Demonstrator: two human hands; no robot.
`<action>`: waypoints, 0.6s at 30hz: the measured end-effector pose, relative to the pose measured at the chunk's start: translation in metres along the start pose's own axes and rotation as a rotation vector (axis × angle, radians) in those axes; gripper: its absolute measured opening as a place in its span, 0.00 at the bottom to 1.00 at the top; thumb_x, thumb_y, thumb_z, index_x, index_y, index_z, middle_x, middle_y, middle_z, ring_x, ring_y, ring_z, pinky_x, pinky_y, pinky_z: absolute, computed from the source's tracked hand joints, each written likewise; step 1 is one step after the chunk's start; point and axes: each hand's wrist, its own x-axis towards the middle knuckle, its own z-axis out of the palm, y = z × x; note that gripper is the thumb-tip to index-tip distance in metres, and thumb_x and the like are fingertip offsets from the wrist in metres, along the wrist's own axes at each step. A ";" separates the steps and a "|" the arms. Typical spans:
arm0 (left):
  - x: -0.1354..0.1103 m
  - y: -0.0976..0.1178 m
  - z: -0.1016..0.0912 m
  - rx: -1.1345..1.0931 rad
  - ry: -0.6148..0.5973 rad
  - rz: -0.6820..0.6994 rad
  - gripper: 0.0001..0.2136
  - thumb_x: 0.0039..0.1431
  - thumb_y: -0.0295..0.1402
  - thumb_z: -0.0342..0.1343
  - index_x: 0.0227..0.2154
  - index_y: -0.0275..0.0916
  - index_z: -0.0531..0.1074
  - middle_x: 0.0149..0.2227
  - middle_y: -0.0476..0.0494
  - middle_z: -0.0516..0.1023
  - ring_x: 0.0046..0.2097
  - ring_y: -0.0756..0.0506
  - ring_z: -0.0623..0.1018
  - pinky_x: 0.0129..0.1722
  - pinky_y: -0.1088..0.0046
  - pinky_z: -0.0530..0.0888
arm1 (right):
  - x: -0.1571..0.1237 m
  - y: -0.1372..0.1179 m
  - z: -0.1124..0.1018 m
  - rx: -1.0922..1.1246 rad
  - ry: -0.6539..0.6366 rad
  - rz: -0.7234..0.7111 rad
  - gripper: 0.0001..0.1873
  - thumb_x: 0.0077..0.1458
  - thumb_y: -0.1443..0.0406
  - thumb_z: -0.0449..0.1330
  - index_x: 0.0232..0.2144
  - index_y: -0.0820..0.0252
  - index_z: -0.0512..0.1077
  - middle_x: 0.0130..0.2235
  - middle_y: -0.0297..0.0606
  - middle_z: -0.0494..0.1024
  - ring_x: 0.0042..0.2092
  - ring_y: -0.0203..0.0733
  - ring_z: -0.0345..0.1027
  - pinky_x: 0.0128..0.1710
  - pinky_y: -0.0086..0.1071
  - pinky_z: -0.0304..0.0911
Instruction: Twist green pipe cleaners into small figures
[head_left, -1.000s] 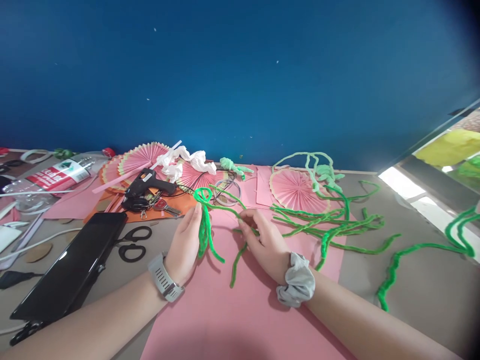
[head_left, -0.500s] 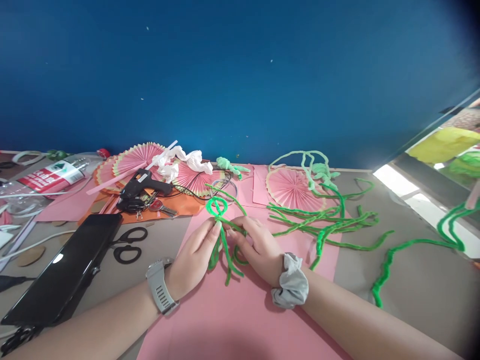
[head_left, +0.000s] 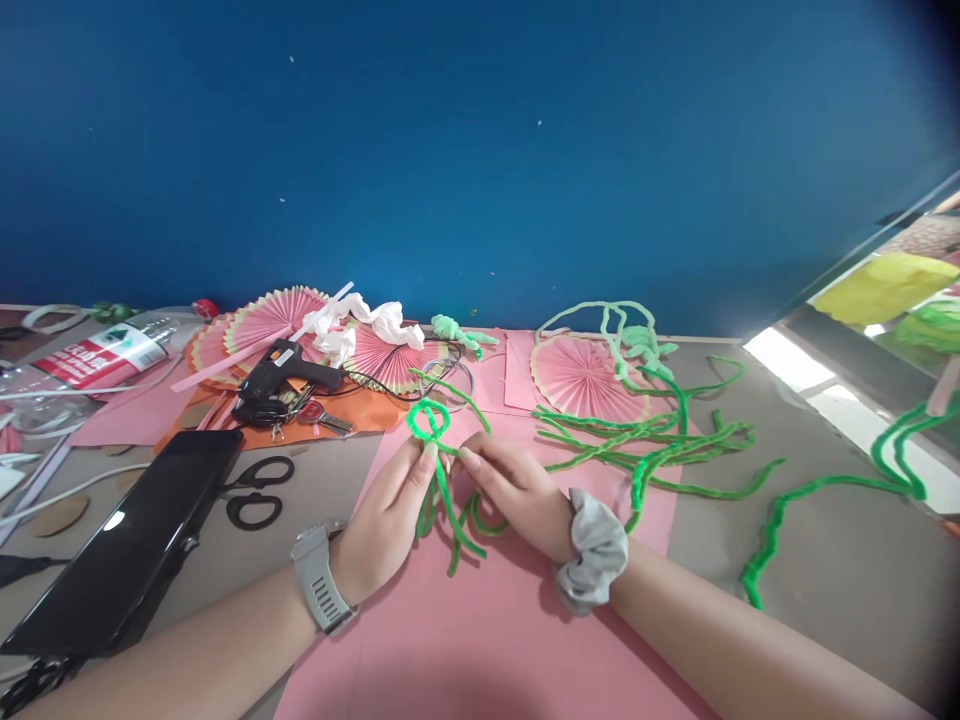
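Observation:
Between both hands is a green pipe cleaner [head_left: 428,421], bent into a round loop at the top with loose ends hanging below. My left hand [head_left: 390,510], with a grey watch on its wrist, pinches it just under the loop. My right hand [head_left: 521,495], wearing a grey scrunchie, pinches a strand of it to the right of the loop between thumb and fingers. Its other fingertips are partly hidden. Beneath the hands more green strands rest over the pink paper sheet [head_left: 465,650]. A pile of loose green pipe cleaners [head_left: 637,450] lies to the right.
Left of the hands lie black-handled scissors [head_left: 255,508], a black phone [head_left: 127,540] and a black glue gun [head_left: 281,375]. Pleated pink paper fans [head_left: 589,378] and crumpled white paper [head_left: 394,325] are along the blue wall [head_left: 480,160]. A plastic bottle [head_left: 105,355] is far left.
My right hand has shifted its grip, its thumb and fingers now pinching a strand closer to the loop. The loop has moved slightly left and down.

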 end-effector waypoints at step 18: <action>0.003 -0.001 0.000 0.194 -0.028 0.084 0.09 0.63 0.32 0.38 0.31 0.39 0.62 0.30 0.50 0.67 0.34 0.49 0.68 0.37 0.74 0.64 | -0.008 -0.011 0.007 -0.210 -0.005 -0.087 0.09 0.57 0.68 0.45 0.24 0.58 0.58 0.23 0.28 0.60 0.25 0.30 0.53 0.26 0.24 0.51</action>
